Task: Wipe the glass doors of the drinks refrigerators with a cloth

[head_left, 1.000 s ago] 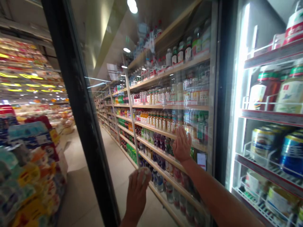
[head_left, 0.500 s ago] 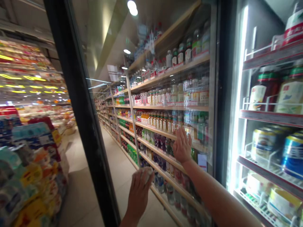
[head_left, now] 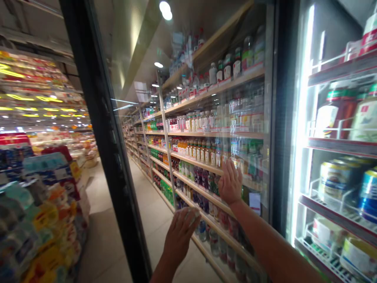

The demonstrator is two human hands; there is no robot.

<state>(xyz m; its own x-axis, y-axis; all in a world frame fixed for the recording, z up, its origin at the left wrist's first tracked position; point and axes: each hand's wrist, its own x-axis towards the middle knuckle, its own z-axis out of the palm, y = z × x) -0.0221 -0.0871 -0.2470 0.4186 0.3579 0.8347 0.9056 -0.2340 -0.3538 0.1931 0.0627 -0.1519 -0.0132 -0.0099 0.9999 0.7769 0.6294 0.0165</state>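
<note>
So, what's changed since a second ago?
The left hand has moved a little right across the glass door, toward the right hand; the whole view shifted slightly too. Nothing was visibly grasped or released. The right hand stays raised, palm facing the door, which stays open.

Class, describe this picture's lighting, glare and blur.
Head view: the light strip glares white; head view: pale streaks cross the glass door; head view: stacked packages at lower left look smeared; head view: left hand dimmer than right hand.
</note>
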